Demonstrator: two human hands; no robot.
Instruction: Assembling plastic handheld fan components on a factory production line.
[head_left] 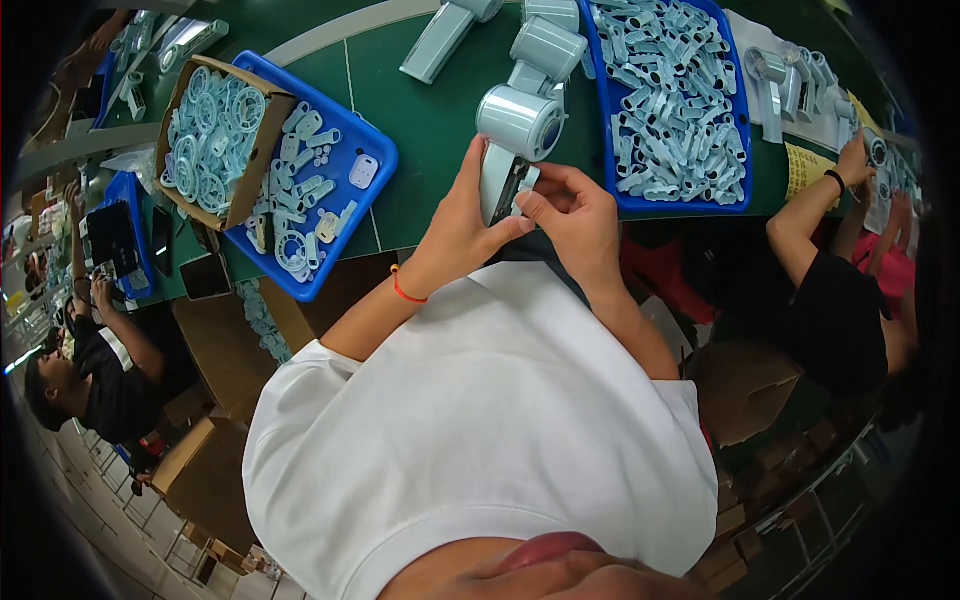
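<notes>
A pale blue handheld fan (520, 122) with a round barrel head is in front of me, its handle toward my body. My left hand (464, 215) is closed round the left side of the handle, with a red string bracelet on the wrist. One side of the handle lies open, and a dark inside shows. At that opening my right hand (572, 210) pinches a small light blue piece (527, 184) between thumb and fingers, against the handle. Whether the piece is loose or attached, I cannot tell. More fan bodies (548, 48) lie just beyond, at the table's far side.
A blue tray (743, 120) heaped with handle shells stands to the right. On the left, a cardboard box (247, 168) of ring-shaped parts rests on another blue tray (372, 187) with assorted small parts. Co-workers sit on both sides; one's arm (800, 215) reaches over the green table (400, 120).
</notes>
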